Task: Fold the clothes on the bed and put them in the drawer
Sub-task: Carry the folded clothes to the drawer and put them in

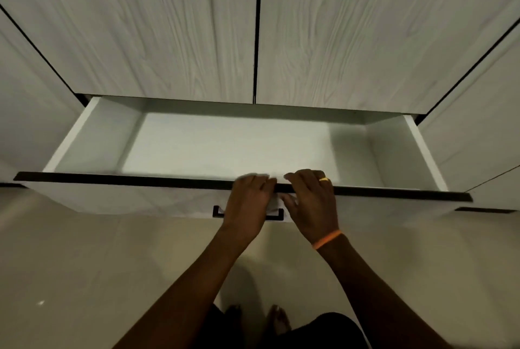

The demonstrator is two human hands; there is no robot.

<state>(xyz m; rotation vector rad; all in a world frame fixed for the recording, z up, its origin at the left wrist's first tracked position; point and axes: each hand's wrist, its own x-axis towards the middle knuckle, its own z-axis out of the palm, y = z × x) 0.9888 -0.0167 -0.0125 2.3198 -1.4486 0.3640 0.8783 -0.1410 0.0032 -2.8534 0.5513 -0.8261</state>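
Wardrobe doors [174, 25] above pulled-out drawer [416, 146], bare inside; left hand [249, 202] and right hand [312, 202] curl over its front edge, no clothes visible, folding and storing seemingly left.

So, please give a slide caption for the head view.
Both hands, left and right, grip the front edge of the open drawer.

Dim, greenish-warm light is falling from above and behind the viewer, leaving the wide white pulled-out drawer [92, 134] brightest on its floor while soft shadows are darkening its side walls. A dark body shadow is pooling on the glossy beige floor [70, 264]. Motion blur is smearing the left hand [249, 202] fingertips. Wide-angle distortion is bowing the pale wood-grain wardrobe doors [140, 25] outward at the edges.
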